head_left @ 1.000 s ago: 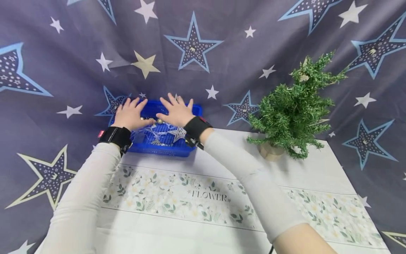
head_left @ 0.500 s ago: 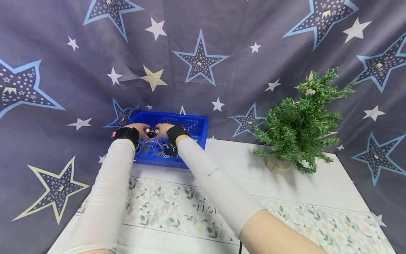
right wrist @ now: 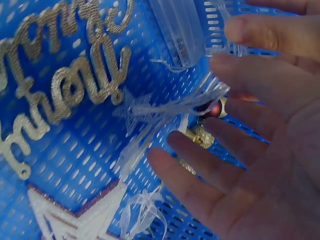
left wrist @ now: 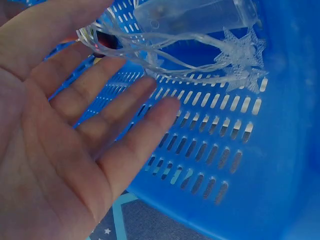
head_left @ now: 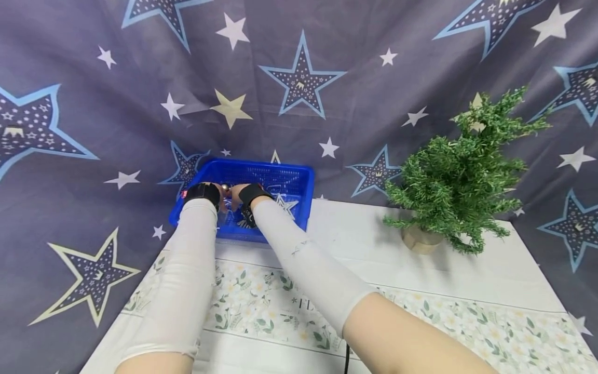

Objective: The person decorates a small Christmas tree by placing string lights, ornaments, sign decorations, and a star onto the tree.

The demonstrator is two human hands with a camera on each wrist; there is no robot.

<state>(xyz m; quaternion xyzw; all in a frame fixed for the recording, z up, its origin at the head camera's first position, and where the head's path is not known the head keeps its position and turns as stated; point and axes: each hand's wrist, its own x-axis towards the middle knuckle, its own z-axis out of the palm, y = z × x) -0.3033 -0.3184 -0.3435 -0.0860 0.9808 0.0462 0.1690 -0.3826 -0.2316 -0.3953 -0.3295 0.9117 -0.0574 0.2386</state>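
Both hands are inside a blue perforated basket (head_left: 261, 164) against the backdrop. My left hand (left wrist: 65, 130) has its fingers spread and mostly straight, beside the clear cords of a star string light (left wrist: 239, 52) and its translucent battery box (left wrist: 200, 17). Opposite it, my right hand (right wrist: 250, 115) has its fingers extended and slightly bent, fingertips right at the cords. A dark red bauble (right wrist: 216, 107) and a gold glittery ornament (right wrist: 202, 136) lie by the right fingers. In the head view a gold bauble (head_left: 226, 187) shows between the hands, with the fingertips largely hidden.
Gold glitter lettering (right wrist: 75, 75) and a white star ornament (right wrist: 82, 215) also lie in the basket. A small artificial Christmas tree (head_left: 458, 182) stands to the right on the white floral tablecloth (head_left: 345, 223). Behind hangs a star-patterned curtain (head_left: 355, 114).
Both hands have come down from above the basket into it and drawn closer together. The spread fingers seen earlier are now mostly hidden in the head view, which has also shifted.
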